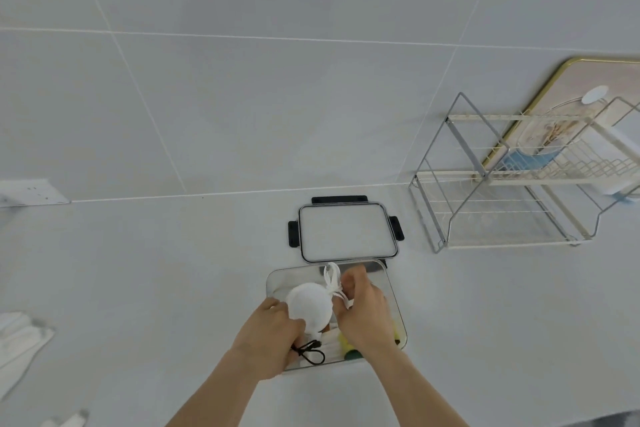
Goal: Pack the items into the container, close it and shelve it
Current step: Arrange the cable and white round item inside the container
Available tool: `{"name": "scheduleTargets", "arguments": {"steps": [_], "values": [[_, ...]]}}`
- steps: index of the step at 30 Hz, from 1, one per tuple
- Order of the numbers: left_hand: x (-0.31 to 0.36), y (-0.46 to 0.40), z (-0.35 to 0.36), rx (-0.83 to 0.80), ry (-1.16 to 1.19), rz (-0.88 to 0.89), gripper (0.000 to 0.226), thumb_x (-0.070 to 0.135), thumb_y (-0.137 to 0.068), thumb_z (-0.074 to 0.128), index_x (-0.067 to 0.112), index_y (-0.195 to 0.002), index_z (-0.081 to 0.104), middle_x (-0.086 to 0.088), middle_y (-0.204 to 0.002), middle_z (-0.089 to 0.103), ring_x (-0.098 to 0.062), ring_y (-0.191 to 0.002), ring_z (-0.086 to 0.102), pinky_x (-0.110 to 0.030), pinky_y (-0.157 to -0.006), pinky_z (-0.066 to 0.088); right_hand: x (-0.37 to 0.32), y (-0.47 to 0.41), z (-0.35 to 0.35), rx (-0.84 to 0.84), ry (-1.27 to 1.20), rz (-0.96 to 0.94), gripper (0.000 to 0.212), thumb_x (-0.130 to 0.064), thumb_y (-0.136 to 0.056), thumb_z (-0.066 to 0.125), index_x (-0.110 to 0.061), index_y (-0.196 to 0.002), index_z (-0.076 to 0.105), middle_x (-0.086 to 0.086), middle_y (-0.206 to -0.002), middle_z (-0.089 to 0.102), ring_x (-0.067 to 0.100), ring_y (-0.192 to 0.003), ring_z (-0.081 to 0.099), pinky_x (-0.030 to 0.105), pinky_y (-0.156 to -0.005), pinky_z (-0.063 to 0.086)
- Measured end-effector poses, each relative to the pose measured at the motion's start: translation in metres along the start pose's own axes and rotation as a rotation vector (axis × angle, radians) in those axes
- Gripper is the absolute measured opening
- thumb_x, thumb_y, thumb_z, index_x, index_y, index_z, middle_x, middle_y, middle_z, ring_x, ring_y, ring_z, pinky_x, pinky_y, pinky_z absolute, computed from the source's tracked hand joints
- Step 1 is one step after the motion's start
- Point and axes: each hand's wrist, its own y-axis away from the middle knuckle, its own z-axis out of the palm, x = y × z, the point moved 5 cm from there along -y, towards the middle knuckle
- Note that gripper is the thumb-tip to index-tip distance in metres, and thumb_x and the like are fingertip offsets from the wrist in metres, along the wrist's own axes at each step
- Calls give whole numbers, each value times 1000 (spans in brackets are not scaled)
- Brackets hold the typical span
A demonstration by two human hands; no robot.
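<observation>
A clear rectangular container (393,282) stands open on the white counter. Both hands are over it. My left hand (268,334) grips the lower edge of a round white item (308,303) that has a white strap. My right hand (363,312) pinches that white strap (334,282) at the item's upper right. A thin black cord loop (310,352) lies at the container's near left corner. Yellow and green items (348,347) show under my right wrist; most of them is hidden. The clear lid with black latches (346,230) lies flat just behind the container.
A two-tier wire shelf rack (502,191) stands at the right against the tiled wall, with a blue and white item on its upper tier. A gold-framed board (588,80) leans behind it. White cloth items (20,340) lie at the left edge. A wall socket (31,192) sits at far left.
</observation>
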Motion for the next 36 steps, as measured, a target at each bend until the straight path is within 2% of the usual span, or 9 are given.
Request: {"name": "scheduleTargets", "arguments": {"steps": [3,6,11,14,19,24,27,33,36], "values": [[6,-3,6,-38,-22,-40,11,33,-73,61,24,-75,67,1,-77,69,-22,-89,58,-30,-97,40,-1,2,1,3,7,-21,25,-17,-84,65,-25,-102,50,-8,-89,66,17,-85,62,38,-73,54],[2,-4,16,-28,-22,-84,20,44,-51,75,27,-53,64,11,-57,60,-17,-68,57,-26,-76,51,1,3,1,3,2,-28,25,-18,-83,64,-28,-101,51,-11,-88,67,15,-85,63,38,-73,54],[-3,-1,5,85,-15,-47,10,34,-70,66,29,-79,69,10,-71,67,-17,-87,57,-28,-98,42,2,1,1,-37,7,-52,24,-16,-79,66,-31,-94,55,-17,-83,65,9,-81,63,36,-72,55],[-14,8,-16,264,91,-113,25,15,-53,69,30,-72,62,14,-63,61,-15,-81,60,-26,-93,43,-3,0,4,-122,39,-78,24,-16,-77,65,-32,-95,61,-19,-83,66,8,-85,63,33,-75,54],[-39,23,-40,469,216,-290,36,1,-62,55,25,-88,49,13,-79,60,-17,-85,54,-26,-86,36,-25,11,28,-277,129,-224,27,-14,-81,61,-31,-100,68,-14,-101,71,11,-99,61,29,-84,51],[-38,25,-32,410,177,-165,26,10,-64,59,27,-83,57,14,-75,61,-15,-91,56,-24,-89,32,-26,26,58,-434,287,-274,29,-19,-84,63,-35,-109,67,2,-110,64,23,-100,60,33,-84,51],[-24,22,-23,315,128,-49,24,16,-57,63,30,-76,64,15,-67,62,-13,-90,59,-23,-91,30,-19,26,59,-440,301,-281,26,-24,-85,60,-36,-107,69,-2,-109,66,22,-101,59,32,-81,50],[-14,10,6,85,-61,8,20,30,-59,62,33,-79,62,11,-60,68,-13,-88,64,-39,-111,23,-2,-5,14,-58,8,24,19,-12,-82,64,-30,-87,70,-14,-76,68,8,-72,65,31,-71,56],[-11,3,1,67,-32,-9,12,29,-78,48,28,-81,59,6,-66,68,-18,-91,61,-40,-116,20,12,-19,1,-15,23,93,20,-13,-83,66,-29,-95,66,-13,-90,67,10,-80,64,30,-74,53]]}}
